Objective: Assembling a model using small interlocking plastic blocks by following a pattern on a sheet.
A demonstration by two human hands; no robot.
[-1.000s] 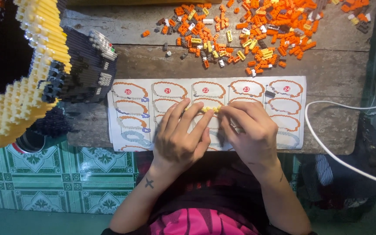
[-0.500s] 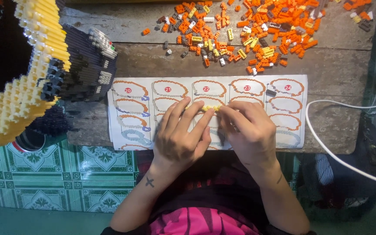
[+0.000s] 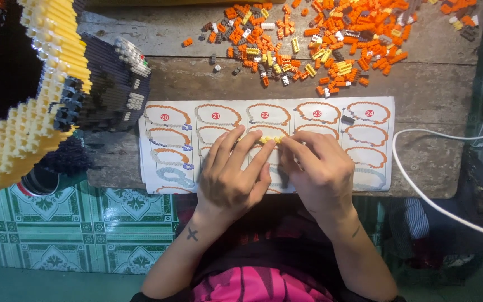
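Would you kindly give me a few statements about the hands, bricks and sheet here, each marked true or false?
1. Both hands, left hand and right hand, rest on the instruction sheet. True.
2. The fingertips pinch a row of yellow bricks. True.
3. The loose brick pile is mostly blue. False: mostly orange.
4. The white cable lies left of the hands. False: it runs on the right.
5. The big brick model stands on the right. False: on the left.
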